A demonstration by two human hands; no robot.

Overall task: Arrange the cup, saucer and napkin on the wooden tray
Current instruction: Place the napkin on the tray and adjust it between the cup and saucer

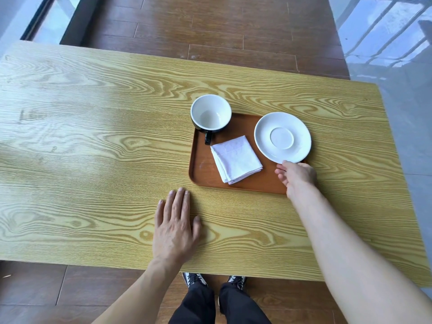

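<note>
A brown wooden tray (203, 169) lies on the table, right of centre. A cup (210, 113), black outside and white inside, stands upright at the tray's far left corner with its handle pointing toward me. A folded white napkin (236, 159) lies in the tray's middle. A white saucer (282, 136) sits over the tray's right side, its far rim overhanging the tray's edge. My right hand (297, 175) grips the saucer's near rim with thumb and fingers. My left hand (176, 223) rests flat on the table in front of the tray, fingers apart, holding nothing.
The light wooden table (93, 136) stretches wide to the left of the tray. Its near edge is just above my shoes. Dark wood flooring lies beyond the far edge, and a glossy grey floor is at the right.
</note>
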